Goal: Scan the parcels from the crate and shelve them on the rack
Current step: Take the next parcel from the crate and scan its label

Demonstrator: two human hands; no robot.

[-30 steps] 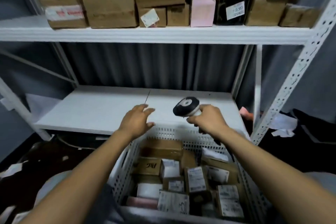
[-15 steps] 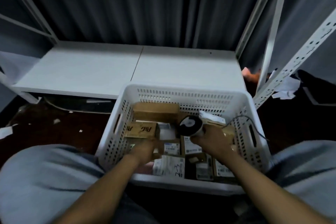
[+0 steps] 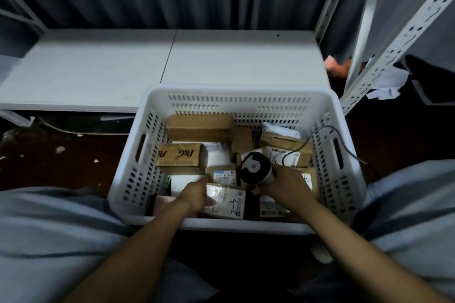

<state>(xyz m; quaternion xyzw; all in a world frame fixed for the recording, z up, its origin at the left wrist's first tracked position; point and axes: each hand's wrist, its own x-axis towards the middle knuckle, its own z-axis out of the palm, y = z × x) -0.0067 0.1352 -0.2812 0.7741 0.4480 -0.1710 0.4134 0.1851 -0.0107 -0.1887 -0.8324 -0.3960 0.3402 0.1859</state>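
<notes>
A white perforated crate point(image 3: 248, 98) stands on the floor between my knees, holding several cardboard parcels. My left hand point(image 3: 195, 195) reaches into its near side and grips the left edge of a small labelled parcel point(image 3: 227, 200) with handwriting on it. My right hand point(image 3: 286, 186) holds a black and white barcode scanner point(image 3: 254, 171) over the parcels, with its cable point(image 3: 327, 134) running over the crate's right wall. A brown P&G box point(image 3: 181, 157) lies at the crate's left. The rack's low white shelf point(image 3: 157, 64) sits behind the crate.
A perforated rack upright point(image 3: 394, 42) rises at the right, with crumpled white paper point(image 3: 386, 83) on the dark floor beyond it. Dark curtains hang behind the shelf. My grey trouser legs point(image 3: 49, 233) flank the crate on both sides.
My view dropped from the upper shelf to the crate. Both hands came down from shelf height into the crate; the left hand now grips a labelled parcel.
</notes>
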